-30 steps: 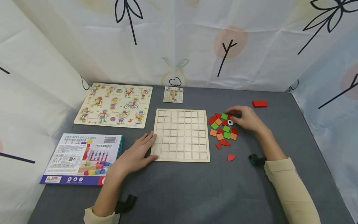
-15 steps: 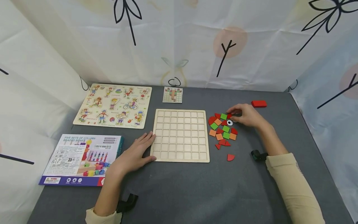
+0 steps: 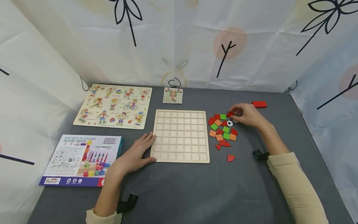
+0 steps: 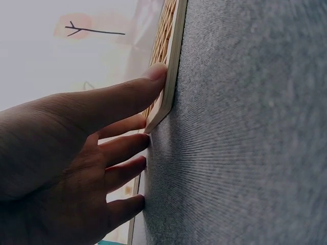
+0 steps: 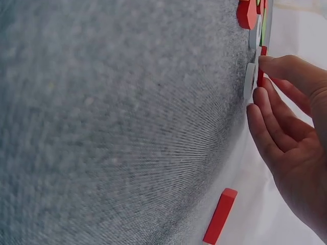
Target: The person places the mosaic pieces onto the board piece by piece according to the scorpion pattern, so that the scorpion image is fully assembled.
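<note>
A wooden grid board point(image 3: 180, 137) with rows of square cells lies flat on the table. My left hand point(image 3: 137, 154) rests at its left edge, fingers spread; in the left wrist view, the thumb point(image 4: 153, 76) presses on the board's rim near a corner. My right hand point(image 3: 246, 115) pinches a red puzzle piece point(image 3: 230, 114) between thumb and fingers at the back right of a loose cluster. The piece's outline is partly hidden. Red, orange squares point(image 3: 212, 133) and green squares point(image 3: 226, 135) fill that cluster. A white ring-shaped piece point(image 3: 230, 123) lies by my right thumb; another point(image 5: 249, 81) sits under the hand.
A small pattern card point(image 3: 172, 95) lies behind the board. At the left are a picture puzzle board point(image 3: 113, 105) and a boxed toy set point(image 3: 81, 158). A red block point(image 3: 259, 104) stands behind my right hand, and one red quarter-round piece point(image 3: 230, 158) lies apart in front.
My right hand has shifted slightly right and back, the red piece moving a little with it. A second white ring piece now shows under the thumb. My left hand has stayed put.
</note>
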`<act>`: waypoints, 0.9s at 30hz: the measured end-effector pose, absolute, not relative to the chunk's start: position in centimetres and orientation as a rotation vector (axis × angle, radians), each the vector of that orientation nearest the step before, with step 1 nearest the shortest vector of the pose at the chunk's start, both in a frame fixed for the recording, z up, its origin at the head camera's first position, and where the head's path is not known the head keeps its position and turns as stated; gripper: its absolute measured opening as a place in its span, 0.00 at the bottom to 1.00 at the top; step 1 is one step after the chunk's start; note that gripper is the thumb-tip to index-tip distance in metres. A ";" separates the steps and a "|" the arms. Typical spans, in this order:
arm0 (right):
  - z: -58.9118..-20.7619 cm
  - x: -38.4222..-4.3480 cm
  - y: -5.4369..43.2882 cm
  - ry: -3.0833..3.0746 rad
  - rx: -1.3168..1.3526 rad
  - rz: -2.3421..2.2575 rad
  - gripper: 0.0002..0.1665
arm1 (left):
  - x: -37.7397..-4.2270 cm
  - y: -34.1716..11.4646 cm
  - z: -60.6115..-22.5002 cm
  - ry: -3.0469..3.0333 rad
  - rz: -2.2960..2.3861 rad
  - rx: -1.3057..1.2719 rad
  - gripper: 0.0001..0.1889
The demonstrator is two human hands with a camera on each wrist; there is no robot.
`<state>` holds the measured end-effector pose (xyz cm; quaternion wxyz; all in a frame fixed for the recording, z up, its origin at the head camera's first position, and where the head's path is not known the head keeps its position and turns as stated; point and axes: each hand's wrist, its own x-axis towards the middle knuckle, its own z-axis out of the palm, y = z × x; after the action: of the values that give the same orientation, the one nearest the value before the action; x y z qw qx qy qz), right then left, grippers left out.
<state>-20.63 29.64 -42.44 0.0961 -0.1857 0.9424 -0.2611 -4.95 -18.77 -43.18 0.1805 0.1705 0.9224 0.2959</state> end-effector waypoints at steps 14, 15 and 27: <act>-41.7 -18.8 26.7 2.824 -0.718 -0.953 0.15 | -4.9 -18.6 -43.0 2.592 0.855 0.472 0.46; -41.7 -18.7 26.4 2.817 -0.728 -0.973 0.15 | -4.9 -18.6 -43.0 2.592 0.857 0.472 0.46; -42.0 -17.5 22.9 2.649 -0.768 -1.212 0.13 | -5.0 -18.8 -43.3 2.598 0.858 0.472 0.47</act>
<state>-17.49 22.94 -41.99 0.0643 -0.2545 0.8774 -0.4015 -4.97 -18.76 -43.35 0.1816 0.1671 0.9202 0.3038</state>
